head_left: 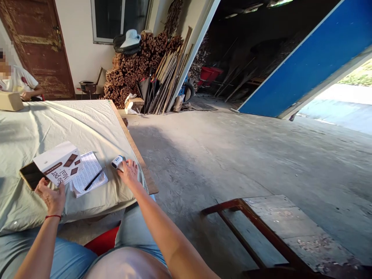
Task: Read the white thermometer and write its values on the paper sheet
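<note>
My left hand (pixel 54 197), a red cord at its wrist, grips the near edge of a white box (pixel 59 162) printed "Super Meal" with brown bars. The box is tilted and partly covers a dark phone (pixel 32 176) on the table. Near the table's right edge, my right hand (pixel 129 172) is closed round a small white device with blue marks, which looks like a handheld scanner (pixel 116 162); its lower part is hidden by the fingers. Between the hands lies a sheaf of handwritten paper (pixel 87 170) with a black pen (pixel 94 179) across it.
A pale cloth covers the table (pixel 87 116). Across it sits another person (pixel 21 81) beside a cardboard box (pixel 11 101). A wooden chair (pixel 252 217) stands to my right. Stacked firewood (pixel 130 69) and leaning sticks (pixel 167 77) line the wall.
</note>
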A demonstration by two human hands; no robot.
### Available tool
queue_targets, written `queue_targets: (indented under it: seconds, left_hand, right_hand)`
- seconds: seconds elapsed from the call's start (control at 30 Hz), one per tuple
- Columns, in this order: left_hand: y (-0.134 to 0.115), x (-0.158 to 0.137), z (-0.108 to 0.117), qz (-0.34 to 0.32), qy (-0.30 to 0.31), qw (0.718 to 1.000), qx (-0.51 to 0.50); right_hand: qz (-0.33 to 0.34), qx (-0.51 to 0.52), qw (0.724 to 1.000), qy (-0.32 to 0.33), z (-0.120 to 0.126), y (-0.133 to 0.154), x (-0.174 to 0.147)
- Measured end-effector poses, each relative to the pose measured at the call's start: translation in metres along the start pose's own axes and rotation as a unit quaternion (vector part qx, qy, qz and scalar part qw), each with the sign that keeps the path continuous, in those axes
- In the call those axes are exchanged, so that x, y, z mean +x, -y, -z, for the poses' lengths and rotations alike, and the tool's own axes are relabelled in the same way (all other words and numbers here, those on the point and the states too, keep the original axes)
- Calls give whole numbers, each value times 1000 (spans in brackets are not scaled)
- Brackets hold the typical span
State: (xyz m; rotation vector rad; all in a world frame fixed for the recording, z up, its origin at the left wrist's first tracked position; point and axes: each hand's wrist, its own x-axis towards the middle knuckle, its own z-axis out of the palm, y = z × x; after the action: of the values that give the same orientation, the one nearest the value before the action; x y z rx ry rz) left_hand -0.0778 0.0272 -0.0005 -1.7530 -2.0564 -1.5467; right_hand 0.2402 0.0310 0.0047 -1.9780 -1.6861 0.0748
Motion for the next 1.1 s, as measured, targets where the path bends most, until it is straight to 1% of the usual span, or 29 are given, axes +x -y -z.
queue_targets:
  seconds: [0.03, 0.07, 0.1, 0.13, 0.17, 0.23, 0.27, 0.33, 0.4, 0.47, 0.5, 0.57, 0.63, 0.73, 0.8, 0.87, 0.93, 1.1]
  left_hand:
    - [-5, -10, 0, -27, -40, 999, 19]
    - [-12, -22, -1, -64, -65, 995, 37]
    - [-21, -36, -3, -103, -73, 991, 48]
    - [-30, -51, -6, -154, -55, 985, 50]
    - [-40, -65, -9, -206, -10, 977, 50]
    - [-59, -90, -19, -293, 88, 949, 71]
    - [-67, -99, -23, -311, 130, 938, 88]
    - [-77, -109, -30, -315, 164, 928, 114]
    - [-80, -111, -33, -314, 181, 922, 137]
    - [-81, -109, -33, -317, 192, 916, 151]
    - [-80, -108, -33, -317, 198, 915, 153]
    - [-80, -107, -32, -312, 203, 916, 153]
    - [-81, -108, -32, -303, 205, 918, 153]
    - [-83, -109, -32, -288, 208, 921, 157]
    - [-85, -108, -31, -281, 216, 922, 158]
    - [-87, -108, -29, -280, 226, 919, 161]
    - [-89, -107, -28, -283, 230, 916, 164]
    - [-93, -106, -26, -284, 232, 915, 168]
  right_hand:
    - [28, 4, 1000, -8, -2, 7, 0]
    - [62, 13, 998, -9, -5, 16, -1]
    - [102, 24, 995, 4, -9, 27, -1]
    - [136, 34, 990, 21, -13, 38, -1]
    - [159, 41, 986, 40, -17, 48, -1]
    - [170, 38, 982, 76, -22, 62, 0]
    - [165, 31, 981, 92, -23, 65, 0]
    - [163, 13, 979, 120, -22, 63, 1]
    - [184, 1, 973, 137, -19, 55, 2]
    - [200, 4, 970, 137, -15, 44, 2]
    - [196, 17, 972, 130, -14, 40, 1]
    - [162, 72, 979, 98, -14, 34, -3]
    - [113, 165, 978, 60, -16, 33, -10]
    - [54, 309, 949, 30, -22, 36, -25]
    - [29, 365, 930, 36, -26, 38, -35]
    - [8, 385, 921, 55, -28, 39, -41]
    - [-1, 388, 919, 67, -30, 40, -43]
    - [31, 368, 927, 59, -35, 39, -41]
